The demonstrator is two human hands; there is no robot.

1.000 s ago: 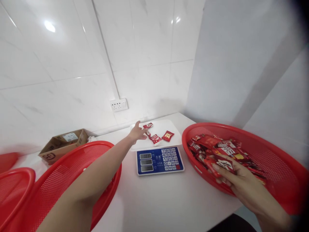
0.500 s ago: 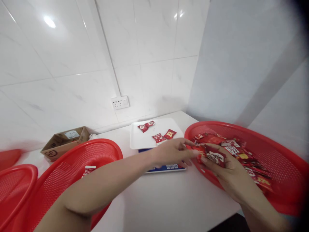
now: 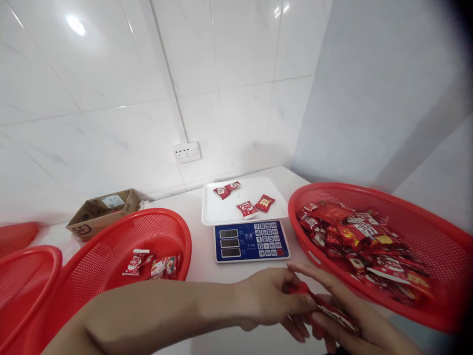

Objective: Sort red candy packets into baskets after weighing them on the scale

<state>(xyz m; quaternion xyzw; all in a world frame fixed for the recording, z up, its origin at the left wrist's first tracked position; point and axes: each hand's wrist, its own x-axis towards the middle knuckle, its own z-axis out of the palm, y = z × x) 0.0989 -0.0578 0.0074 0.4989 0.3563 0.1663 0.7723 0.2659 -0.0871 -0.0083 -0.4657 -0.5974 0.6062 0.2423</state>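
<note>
My left hand (image 3: 268, 298) is closed, with thumb and fingers pinched on a small red packet (image 3: 300, 287) that is partly hidden. Against it, my right hand (image 3: 356, 315) is wrapped round some red candy packets (image 3: 334, 311) with pale lettering. Both hands are low in the view, in front of the digital scale (image 3: 251, 241). A few red candy packets (image 3: 247, 210) lie spread on the scale's white tray (image 3: 210, 214). To the right stands a red mesh basket (image 3: 436, 246) with many mixed red packets heaped in it.
At the left, a second red basket (image 3: 92, 261) holds several red and white packets (image 3: 135, 262). Another red basket (image 3: 29, 276) stands farther left. Behind them is an open cardboard box (image 3: 84, 227). A wall socket (image 3: 186, 152) sits on the tiled wall.
Both hands have moved from the right basket's edge down towards me with the packets, uncovering the scale's keypad and display. My left fingers have closed on a red packet.
</note>
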